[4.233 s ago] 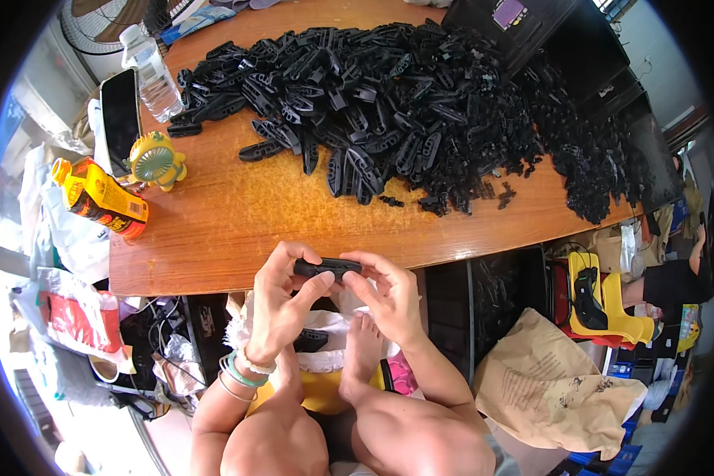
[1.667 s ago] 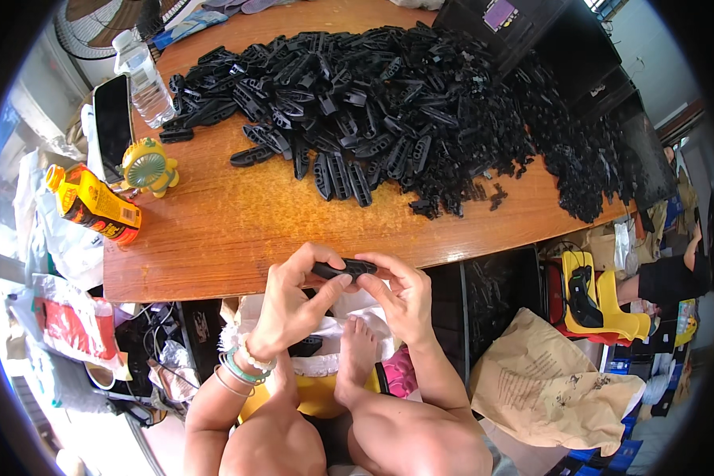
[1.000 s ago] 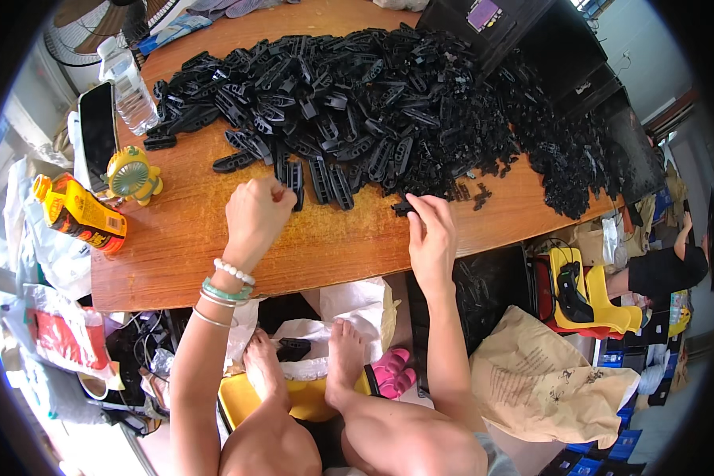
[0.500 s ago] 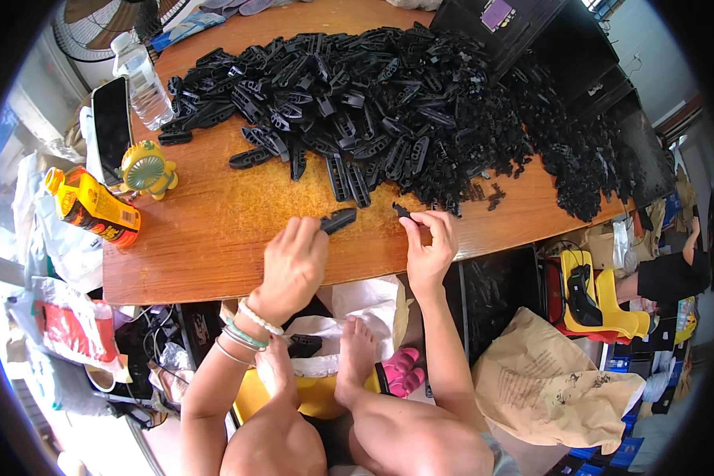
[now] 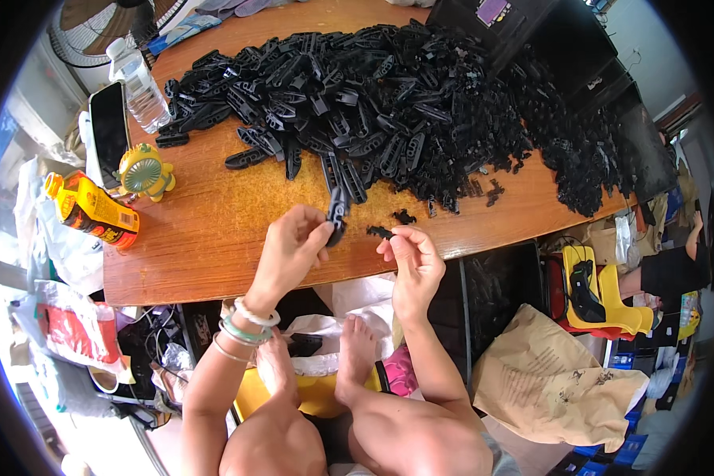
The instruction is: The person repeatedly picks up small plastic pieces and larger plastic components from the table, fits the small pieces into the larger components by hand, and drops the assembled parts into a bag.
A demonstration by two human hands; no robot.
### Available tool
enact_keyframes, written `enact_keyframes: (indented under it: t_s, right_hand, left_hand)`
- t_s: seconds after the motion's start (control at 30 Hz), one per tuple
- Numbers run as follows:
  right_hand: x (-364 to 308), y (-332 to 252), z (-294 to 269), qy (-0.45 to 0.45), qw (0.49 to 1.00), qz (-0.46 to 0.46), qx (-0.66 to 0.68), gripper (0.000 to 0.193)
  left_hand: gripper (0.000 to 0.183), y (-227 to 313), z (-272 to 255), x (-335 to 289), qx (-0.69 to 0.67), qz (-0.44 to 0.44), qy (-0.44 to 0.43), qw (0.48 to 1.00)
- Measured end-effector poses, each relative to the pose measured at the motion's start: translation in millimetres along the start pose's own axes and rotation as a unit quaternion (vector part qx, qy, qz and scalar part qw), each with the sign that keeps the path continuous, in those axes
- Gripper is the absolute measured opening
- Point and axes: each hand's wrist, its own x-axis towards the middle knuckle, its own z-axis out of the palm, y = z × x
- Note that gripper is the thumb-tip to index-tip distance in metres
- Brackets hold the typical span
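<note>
My left hand (image 5: pixel 293 247), with bracelets at its wrist, pinches a long black plastic part (image 5: pixel 338 217) with slots along it, held slanting upright over the table. Close by on the right, my right hand (image 5: pixel 414 266) grips a small jagged black plastic piece (image 5: pixel 379 232) between thumb and fingers. The two held parts are a short gap apart. Just beyond my right fingertips another small black piece (image 5: pixel 404 216) rests on the table. A wide heap of similar long black parts (image 5: pixel 317 87) spreads behind both hands, with smaller black pieces (image 5: pixel 571 170) heaped at its right.
On the wooden table (image 5: pixel 182 262), a phone (image 5: pixel 109 127), a clear bottle (image 5: pixel 141 91), a yellow bottle (image 5: pixel 95 208) and a small yellow-green fan (image 5: pixel 144 171) stand left. Black bins (image 5: pixel 559 47) stand at the back right. A brown paper bag (image 5: pixel 547 381) lies right of my legs.
My left hand has turned the long part from nearly level to steeply upright. My right hand has moved slightly left and nearer. A small piece now lies where its fingertips were.
</note>
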Motion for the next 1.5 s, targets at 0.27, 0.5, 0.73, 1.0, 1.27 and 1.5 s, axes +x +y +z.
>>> enact_keyframes:
  t_s: [0.27, 0.5, 0.73, 1.0, 1.27, 1.5]
  right_hand:
    - [-20, -24, 20, -0.033, 0.993, 0.071, 0.093, 0.014]
    - [-30, -28, 25, -0.028, 0.993, 0.072, 0.085, 0.012]
    - [-21, -31, 24, -0.057, 0.981, -0.09, -0.16, 0.011]
    - [-19, -28, 15, -0.105, 0.928, -0.223, -0.278, 0.02]
    - [-20, -32, -1, -0.17, 0.971, 0.164, -0.03, 0.032]
    - [-24, -20, -23, -0.403, 0.854, 0.214, -0.248, 0.024]
  left_hand:
    - [0.02, 28, -15, -32, -0.428, -0.17, -0.144, 0.876]
    - [0.035, 31, 1, -45, -0.217, -0.033, -0.054, 0.974]
    - [0.03, 36, -16, -43, -0.22, -0.095, -0.121, 0.963]
    - [0.021, 42, -17, -40, -0.316, -0.16, -0.092, 0.931]
    - [0.024, 40, -16, -36, -0.232, -0.087, -0.143, 0.958]
    - [0.034, 4, -6, 39, 0.209, 0.064, -0.018, 0.976]
